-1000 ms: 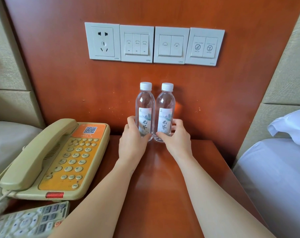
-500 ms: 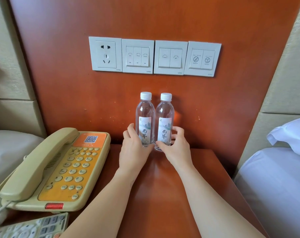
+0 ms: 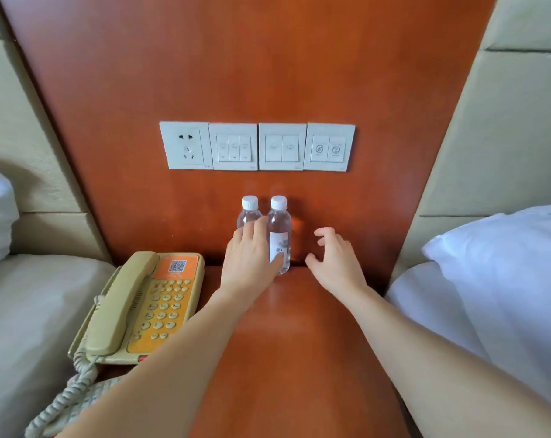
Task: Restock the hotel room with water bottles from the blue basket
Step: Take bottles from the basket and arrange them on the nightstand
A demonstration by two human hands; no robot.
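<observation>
Two water bottles stand upright, side by side and touching, at the back of the nightstand [image 3: 299, 349] against the wood panel [image 3: 236, 74].

- Left bottle [image 3: 249, 214]: its lower half is hidden behind the left hand [image 3: 250, 257].
- Left hand: fingers run nearly straight up across that bottle, and the thumb lies over the label of the right bottle [image 3: 280, 227]. Contact cannot be confirmed, and there is no visible grip.
- Right hand [image 3: 335, 260]: just right of the right bottle and apart from it, fingers spread and loosely curled, holding nothing.
- A telephone [image 3: 141, 308] sits at the left of the nightstand.
- A row of switch plates [image 3: 256, 147] is on the panel above the bottles.
</observation>
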